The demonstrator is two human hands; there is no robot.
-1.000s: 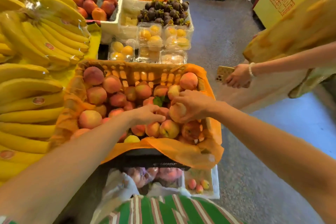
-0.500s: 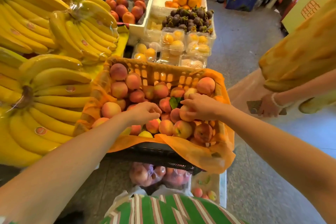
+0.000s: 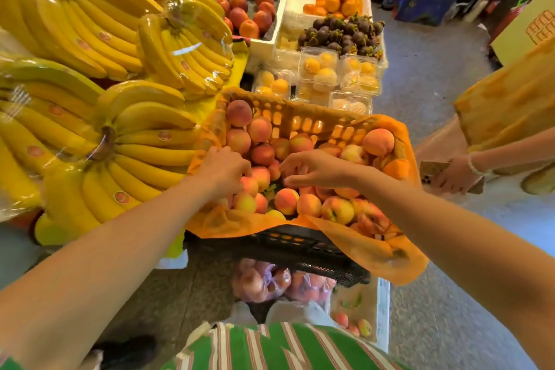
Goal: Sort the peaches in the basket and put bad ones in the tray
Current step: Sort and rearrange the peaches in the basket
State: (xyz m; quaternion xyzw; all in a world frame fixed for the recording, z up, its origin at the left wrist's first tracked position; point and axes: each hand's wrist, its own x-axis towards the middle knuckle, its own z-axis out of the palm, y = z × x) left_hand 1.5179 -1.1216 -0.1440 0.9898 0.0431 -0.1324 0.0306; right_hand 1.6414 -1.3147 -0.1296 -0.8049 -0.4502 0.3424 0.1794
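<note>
— What worries you here?

— Start at the near side of the basket [image 3: 285, 249]. The tray [image 3: 383, 303] sits below it, half tucked under its near right corner, with a few peaches [image 3: 365, 328] in it. A bad one let go from above could strike the basket's edge, I'd say, and end up on the floor.

— And the fruit in the basket?

— The pile [image 3: 338, 210] heaps up to the near right rim, where the orange liner [image 3: 375, 261] sags over the side. If one is pulled from the middle, its neighbours may roll out there.

— The hands?

— Both are in the basket, apart from each other. The left hand [image 3: 222, 171] is at the basket's left side with its back up and its fingers curled down into the fruit. They're hidden, so I can't tell whether it grips anything. The right hand [image 3: 315, 171] is over the basket's middle, thumb and fingers loosely spread, tips touching the fruit. It isn't clamped on any, as far as I can see.

— Farther back?

— A lone peach [image 3: 378, 141] perches high at the basket's far right corner, and a knock could tip it out. Bananas [image 3: 144, 141] lie just beside the basket's left wall.
</note>
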